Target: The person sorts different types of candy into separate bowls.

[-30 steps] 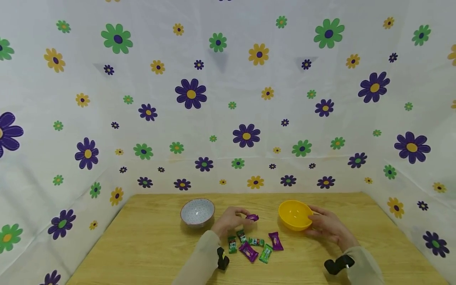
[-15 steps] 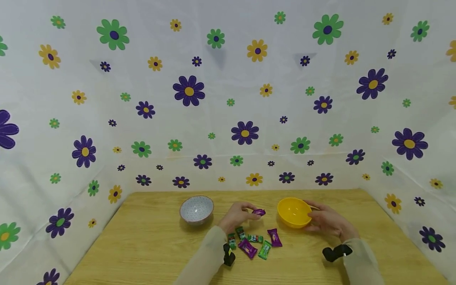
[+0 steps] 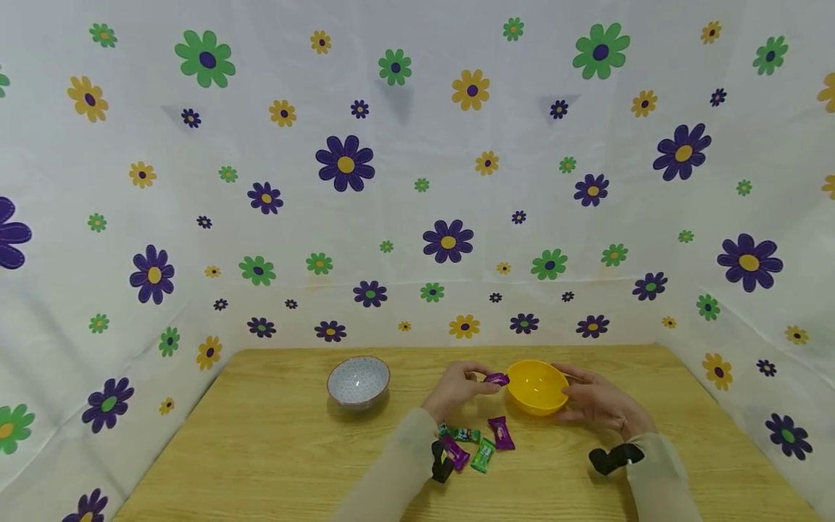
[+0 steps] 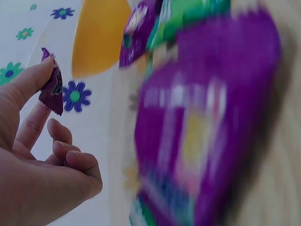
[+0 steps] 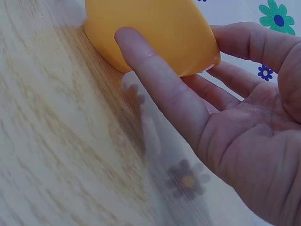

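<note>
My left hand (image 3: 459,389) pinches a purple-wrapped candy (image 3: 497,379) between thumb and fingertips, right at the left rim of the yellow bowl (image 3: 538,388). In the left wrist view, the pinched candy (image 4: 53,89) stands upright while the other fingers curl loosely below. My right hand (image 3: 600,402) holds the bowl's right side; in the right wrist view its fingers spread around the yellow wall (image 5: 160,28). On the table in front lie a purple candy (image 3: 501,433), a light green one (image 3: 483,455), a dark green one (image 3: 466,435) and another purple one (image 3: 457,452), partly covered by my left wrist.
A grey patterned bowl (image 3: 359,380) with a reddish rim stands on the wooden table (image 3: 274,435), left of my left hand. White cloth (image 3: 391,217) printed with flowers rises behind the table and along both sides. Each wrist wears a black strap-on camera.
My left hand has carried the purple candy rightward to the yellow bowl's rim. Its forearm now hides some green candies. My right hand stays at the bowl; the head view has shifted slightly.
</note>
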The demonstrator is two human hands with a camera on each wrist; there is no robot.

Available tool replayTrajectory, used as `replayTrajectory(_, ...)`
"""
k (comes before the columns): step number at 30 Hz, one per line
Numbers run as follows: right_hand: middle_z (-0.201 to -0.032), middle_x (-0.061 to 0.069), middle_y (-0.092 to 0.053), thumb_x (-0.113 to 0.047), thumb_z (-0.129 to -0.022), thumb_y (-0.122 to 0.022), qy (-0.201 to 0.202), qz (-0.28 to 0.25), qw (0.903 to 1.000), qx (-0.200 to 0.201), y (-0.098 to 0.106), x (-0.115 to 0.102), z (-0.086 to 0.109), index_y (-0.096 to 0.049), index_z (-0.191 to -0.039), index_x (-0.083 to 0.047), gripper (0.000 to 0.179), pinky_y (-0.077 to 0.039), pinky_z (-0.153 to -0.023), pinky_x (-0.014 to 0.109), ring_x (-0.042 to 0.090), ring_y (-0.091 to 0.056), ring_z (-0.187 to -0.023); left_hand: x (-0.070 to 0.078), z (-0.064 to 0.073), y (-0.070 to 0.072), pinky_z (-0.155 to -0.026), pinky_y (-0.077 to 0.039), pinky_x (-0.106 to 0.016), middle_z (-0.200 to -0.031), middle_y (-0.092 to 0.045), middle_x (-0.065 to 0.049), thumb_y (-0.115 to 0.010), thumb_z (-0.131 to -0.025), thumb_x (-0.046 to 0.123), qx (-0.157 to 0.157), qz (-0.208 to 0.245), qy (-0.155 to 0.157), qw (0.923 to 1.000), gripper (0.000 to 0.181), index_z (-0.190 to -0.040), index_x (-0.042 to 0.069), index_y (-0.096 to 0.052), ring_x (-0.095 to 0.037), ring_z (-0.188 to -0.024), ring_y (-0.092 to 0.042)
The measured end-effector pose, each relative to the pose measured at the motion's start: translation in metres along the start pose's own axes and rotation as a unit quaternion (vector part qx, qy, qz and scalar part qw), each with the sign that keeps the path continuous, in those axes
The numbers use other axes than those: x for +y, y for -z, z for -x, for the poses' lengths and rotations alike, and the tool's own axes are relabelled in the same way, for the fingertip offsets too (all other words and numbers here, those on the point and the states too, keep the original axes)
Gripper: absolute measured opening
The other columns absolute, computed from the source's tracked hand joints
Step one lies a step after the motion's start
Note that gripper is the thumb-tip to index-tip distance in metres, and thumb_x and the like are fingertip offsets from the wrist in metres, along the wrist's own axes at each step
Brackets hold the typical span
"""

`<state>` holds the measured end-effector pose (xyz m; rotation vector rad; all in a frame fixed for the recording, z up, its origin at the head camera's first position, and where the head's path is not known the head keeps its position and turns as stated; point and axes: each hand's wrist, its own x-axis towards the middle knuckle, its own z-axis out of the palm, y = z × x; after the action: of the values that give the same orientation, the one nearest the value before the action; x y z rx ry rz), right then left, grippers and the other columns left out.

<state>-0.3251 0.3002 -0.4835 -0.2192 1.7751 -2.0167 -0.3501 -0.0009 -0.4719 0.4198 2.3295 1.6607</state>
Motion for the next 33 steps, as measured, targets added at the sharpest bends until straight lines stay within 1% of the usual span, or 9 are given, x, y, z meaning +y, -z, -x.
replayTrajectory(2, -0.161, 0.027, -0.004, -0.001, -0.1, -0.045, 0.0, -0.001, 1.0, -0.002, 0.0, -0.001, 0.0, -0.014, -0.157, -0.005, 0.065, -0.047, -0.097, 0.054, 0.024, -0.059, -0.119, 0.004, -0.001, -0.007, -0.062, -0.034, -0.027, -0.082, -0.051, 0.001, -0.078, -0.083, 0.025, 0.004, 0.005, -0.007, 1.0, 0.023, -0.104, 0.017, -0.073, -0.015, -0.075, -0.042)
replayTrajectory(5, -0.161, 0.028, -0.003, -0.002, -0.1, -0.045, 0.002, 0.008, 0.9999, -0.008, 0.0, -0.001, -0.001, -0.012, -0.157, -0.005, 0.065, -0.048, -0.097, 0.053, 0.024, -0.058, -0.12, 0.009, -0.003, -0.018, -0.062, -0.034, -0.027, -0.083, -0.051, 0.001, -0.079, -0.082, 0.025, 0.017, 0.006, -0.007, 0.9998, 0.022, -0.102, 0.018, -0.073, -0.015, -0.076, -0.042)
replayTrajectory(8, -0.16, 0.029, -0.002, -0.003, -0.101, -0.044, 0.001, 0.017, 0.9998, -0.013, 0.001, 0.0, 0.0, -0.009, -0.157, -0.004, 0.066, -0.048, -0.097, 0.052, 0.024, -0.057, -0.121, 0.012, -0.004, -0.029, -0.063, -0.035, -0.027, -0.084, -0.051, 0.001, -0.08, -0.082, 0.026, 0.032, 0.001, 0.0, 0.9995, 0.021, -0.1, 0.019, -0.073, -0.015, -0.077, -0.043)
replayTrajectory(11, -0.16, 0.03, -0.003, -0.003, -0.101, -0.045, -0.001, 0.019, 0.9998, -0.009, 0.001, 0.0, 0.002, -0.008, -0.157, -0.004, 0.067, -0.049, -0.097, 0.051, 0.024, -0.057, -0.121, 0.015, -0.005, -0.039, -0.063, -0.035, -0.027, -0.083, -0.049, 0.002, -0.08, -0.082, 0.026, 0.04, 0.001, 0.007, 0.9992, 0.02, -0.099, 0.019, -0.073, -0.015, -0.077, -0.043)
replayTrajectory(15, -0.16, 0.03, -0.002, -0.003, -0.101, -0.045, 0.0, 0.015, 0.9999, -0.006, 0.001, 0.0, 0.005, -0.008, -0.157, -0.003, 0.067, -0.049, -0.097, 0.051, 0.023, -0.057, -0.12, 0.017, -0.005, -0.048, -0.063, -0.034, -0.028, -0.083, -0.048, 0.002, -0.08, -0.082, 0.025, 0.056, 0.007, 0.018, 0.9983, 0.019, -0.098, 0.02, -0.073, -0.016, -0.077, -0.043)
replayTrajectory(20, -0.16, 0.029, -0.001, -0.004, -0.102, -0.044, -0.004, 0.005, 1.0, -0.007, 0.0, 0.001, 0.008, -0.008, -0.157, -0.003, 0.066, -0.047, -0.098, 0.053, 0.023, -0.058, -0.12, 0.019, -0.004, -0.052, -0.064, -0.035, -0.029, -0.084, -0.05, 0.001, -0.08, -0.081, 0.023, 0.068, -0.001, 0.029, 0.9973, 0.018, -0.097, 0.02, -0.072, -0.017, -0.078, -0.045)
replayTrajectory(24, -0.16, 0.029, -0.003, -0.004, -0.101, -0.046, -0.006, 0.0, 1.0, 0.002, -0.001, 0.002, 0.007, -0.01, -0.157, -0.004, 0.067, -0.047, -0.098, 0.053, 0.023, -0.058, -0.119, 0.02, -0.004, -0.052, -0.064, -0.035, -0.028, -0.085, -0.051, 0.0, -0.081, -0.081, 0.022, 0.069, -0.009, 0.035, 0.9969, 0.019, -0.097, 0.02, -0.072, -0.017, -0.078, -0.045)
replayTrajectory(27, -0.16, 0.028, -0.004, -0.004, -0.1, -0.047, -0.005, -0.002, 1.0, 0.006, -0.002, 0.001, 0.006, -0.011, -0.157, -0.004, 0.067, -0.047, -0.098, 0.054, 0.023, -0.058, -0.119, 0.021, -0.004, -0.052, -0.064, -0.036, -0.028, -0.086, -0.052, 0.0, -0.081, -0.081, 0.022, 0.074, -0.006, 0.039, 0.9965, 0.019, -0.097, 0.02, -0.072, -0.017, -0.078, -0.045)
replayTrajectory(33, -0.16, 0.029, -0.004, -0.004, -0.1, -0.047, -0.004, 0.0, 1.0, 0.005, -0.004, -0.001, 0.003, -0.01, -0.157, -0.003, 0.067, -0.046, -0.098, 0.054, 0.023, -0.058, -0.119, 0.023, -0.003, -0.049, -0.062, -0.037, -0.026, -0.088, -0.052, 0.001, -0.08, -0.081, 0.021, 0.081, 0.001, 0.027, 0.9963, 0.018, -0.096, 0.019, -0.071, -0.016, -0.078, -0.046)
